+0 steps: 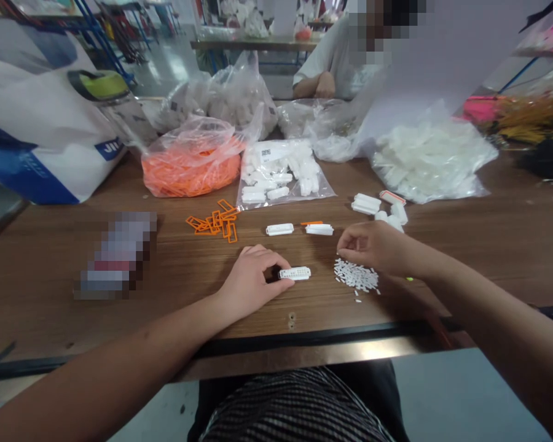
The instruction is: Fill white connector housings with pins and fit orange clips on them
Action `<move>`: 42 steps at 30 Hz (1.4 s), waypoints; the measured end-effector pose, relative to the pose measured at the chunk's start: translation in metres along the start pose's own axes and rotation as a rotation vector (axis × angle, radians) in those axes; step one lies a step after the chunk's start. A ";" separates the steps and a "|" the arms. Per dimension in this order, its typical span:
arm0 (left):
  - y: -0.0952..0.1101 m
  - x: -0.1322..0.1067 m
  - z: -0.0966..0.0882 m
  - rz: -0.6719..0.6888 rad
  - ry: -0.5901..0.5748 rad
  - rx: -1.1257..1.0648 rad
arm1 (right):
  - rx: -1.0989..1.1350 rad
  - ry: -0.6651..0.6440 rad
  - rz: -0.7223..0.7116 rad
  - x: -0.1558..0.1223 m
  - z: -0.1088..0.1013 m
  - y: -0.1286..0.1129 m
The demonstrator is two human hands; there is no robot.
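My left hand (253, 276) grips the left end of a white connector housing (297, 274) between thumb and fingers; rows of small holes face up on it. Over the back edge of a pile of tiny white plugs (356, 275), my right hand (362, 245) is closed in a pinch, and a small white bit shows at its fingertips. Behind my hands lie two more white housings, one on the left (280, 229) and one on the right (319, 229), with an orange strip (311, 223) beside the right one. Several orange rectangular frames (216, 220) lie in a loose heap on the left.
Across the back stand a bag of orange parts (191, 166), a flat bag of white housings (281, 172) and a bag of whitish parts (433, 156). More white housings (366, 203) lie behind my right hand. A blurred flat object (117, 255) is at left. A person (336, 61) sits opposite.
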State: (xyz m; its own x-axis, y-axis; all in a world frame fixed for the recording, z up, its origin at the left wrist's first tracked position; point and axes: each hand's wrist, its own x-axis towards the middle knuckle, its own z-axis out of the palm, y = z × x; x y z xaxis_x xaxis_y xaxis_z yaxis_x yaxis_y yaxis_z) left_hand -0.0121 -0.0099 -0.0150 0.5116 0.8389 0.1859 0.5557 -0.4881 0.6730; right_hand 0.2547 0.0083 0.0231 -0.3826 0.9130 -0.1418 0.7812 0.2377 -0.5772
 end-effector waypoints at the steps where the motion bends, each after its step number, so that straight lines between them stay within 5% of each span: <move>1: 0.000 0.000 0.000 0.004 0.001 -0.003 | 0.034 0.018 -0.037 0.000 0.003 -0.010; 7: -0.001 0.000 0.001 0.043 0.005 -0.016 | 0.024 0.042 -0.277 0.006 0.033 -0.053; 18: -0.002 -0.001 0.002 0.054 0.010 -0.004 | -0.143 0.062 -0.411 0.010 0.038 -0.049; 26: 0.000 -0.001 0.003 0.044 0.037 -0.013 | -0.632 0.205 -0.593 -0.016 0.054 -0.056; 31: 0.000 0.000 0.001 0.028 0.014 -0.011 | -0.434 0.212 -0.457 -0.020 0.043 -0.048; 35: -0.003 -0.001 0.002 0.021 0.020 -0.014 | -0.234 0.291 -0.123 -0.012 0.013 -0.014; 39: -0.003 -0.001 0.002 0.019 0.006 -0.015 | -0.101 0.110 0.170 -0.011 -0.001 0.016; 42: -0.002 0.000 0.001 0.026 0.004 -0.012 | -0.026 0.061 0.216 -0.014 0.000 0.022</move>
State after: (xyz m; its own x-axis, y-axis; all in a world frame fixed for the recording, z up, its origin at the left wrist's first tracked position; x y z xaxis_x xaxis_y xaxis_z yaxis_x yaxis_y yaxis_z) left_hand -0.0126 -0.0093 -0.0166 0.5230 0.8271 0.2059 0.5346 -0.5064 0.6766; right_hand 0.2769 0.0011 0.0124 -0.1755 0.9617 -0.2104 0.8546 0.0427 -0.5175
